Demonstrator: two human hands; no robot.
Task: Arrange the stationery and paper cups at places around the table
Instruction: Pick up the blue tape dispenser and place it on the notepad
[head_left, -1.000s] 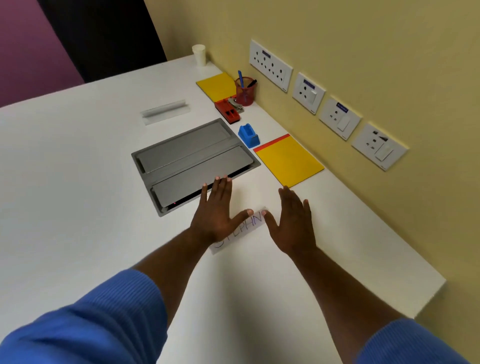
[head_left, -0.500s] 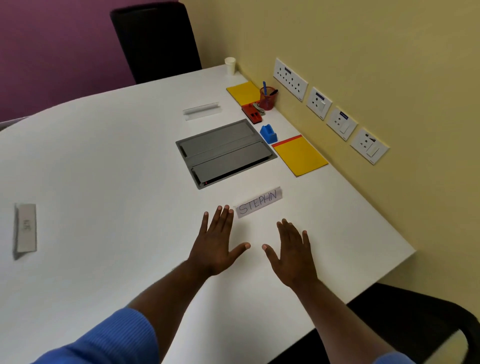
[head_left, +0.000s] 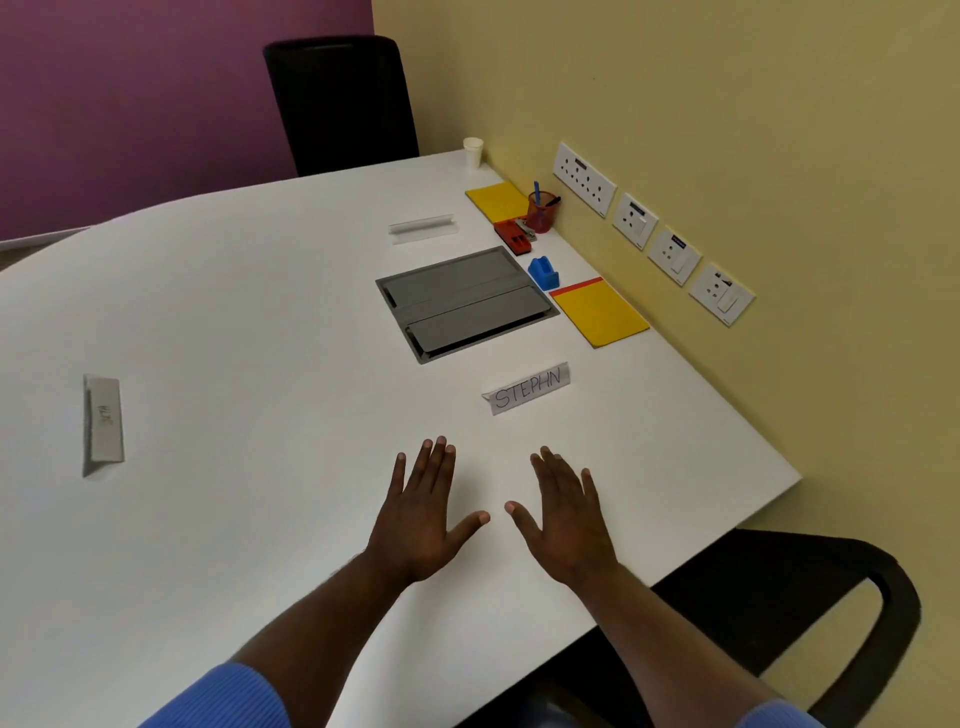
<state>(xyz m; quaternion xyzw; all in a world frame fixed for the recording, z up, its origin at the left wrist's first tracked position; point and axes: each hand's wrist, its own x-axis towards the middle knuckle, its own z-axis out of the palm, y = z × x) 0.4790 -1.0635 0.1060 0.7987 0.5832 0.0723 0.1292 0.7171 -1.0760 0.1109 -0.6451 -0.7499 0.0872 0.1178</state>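
Note:
My left hand (head_left: 423, 512) and my right hand (head_left: 563, 512) hover flat and empty over the white table (head_left: 234, 322), fingers spread. Just beyond them stands a folded name card reading "STEPHN" (head_left: 527, 388). Along the wall lie a yellow notepad with a red strip (head_left: 600, 312), a blue holder (head_left: 544, 273), a red stapler (head_left: 511, 237), a red pen cup (head_left: 543, 209) with pens, another yellow pad (head_left: 496, 200) and a white paper cup (head_left: 473, 151) at the far corner.
A grey cable hatch (head_left: 465, 301) is set into the table's middle. Two more name cards stand at the far side (head_left: 422, 227) and at the left (head_left: 104, 423). Black chairs stand at the far end (head_left: 340, 101) and at the near right (head_left: 810, 587). Wall sockets (head_left: 652, 228) line the yellow wall.
My hands have let go of the "STEPHN" card and drawn back towards me. The view has pulled back, showing more of the table and both chairs.

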